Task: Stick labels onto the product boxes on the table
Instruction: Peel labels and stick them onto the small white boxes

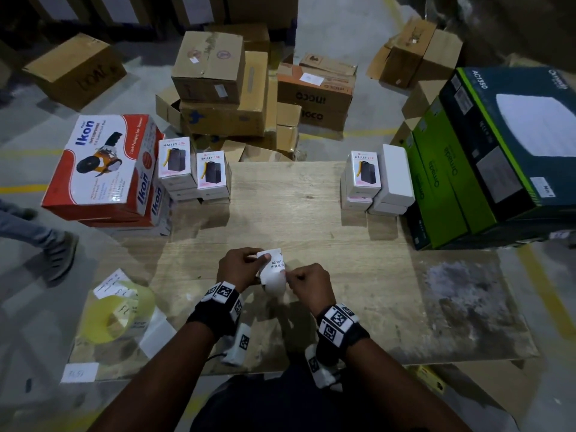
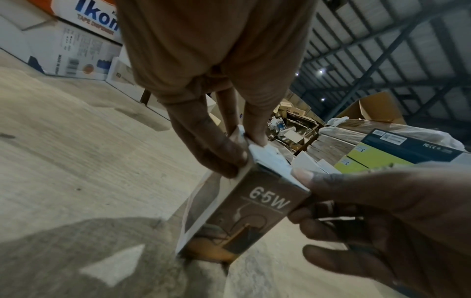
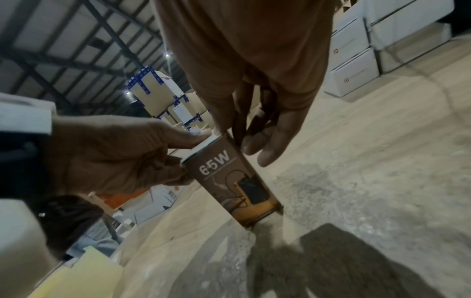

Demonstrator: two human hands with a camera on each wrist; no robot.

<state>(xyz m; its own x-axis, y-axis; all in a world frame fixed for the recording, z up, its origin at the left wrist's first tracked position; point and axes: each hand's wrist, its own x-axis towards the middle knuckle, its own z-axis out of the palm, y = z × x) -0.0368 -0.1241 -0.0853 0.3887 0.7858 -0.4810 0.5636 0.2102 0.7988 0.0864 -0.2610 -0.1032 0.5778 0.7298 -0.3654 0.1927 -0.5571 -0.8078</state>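
Note:
A small brown product box (image 2: 254,213) marked "65W" stands upright on the wooden table (image 1: 311,213) near its front middle; it also shows in the right wrist view (image 3: 229,181). A white label (image 1: 274,266) with black print lies over the box's top (image 2: 267,159). My left hand (image 1: 260,260) grips the box's top from the left, thumb on the label (image 2: 229,153). My right hand (image 1: 293,277) holds the top from the right, thumb at the label's edge, fingers curled on the box's side (image 3: 254,141). The box's far side is hidden.
Stacks of white "Halley 20K" boxes stand at the back left (image 1: 194,169) and back right (image 1: 363,176). A red Ikon carton (image 1: 103,169) fills the left, green and black cartons (image 1: 467,169) the right. A yellow roll (image 1: 115,313) lies front left. Someone's shoe (image 1: 59,257) is beside the table.

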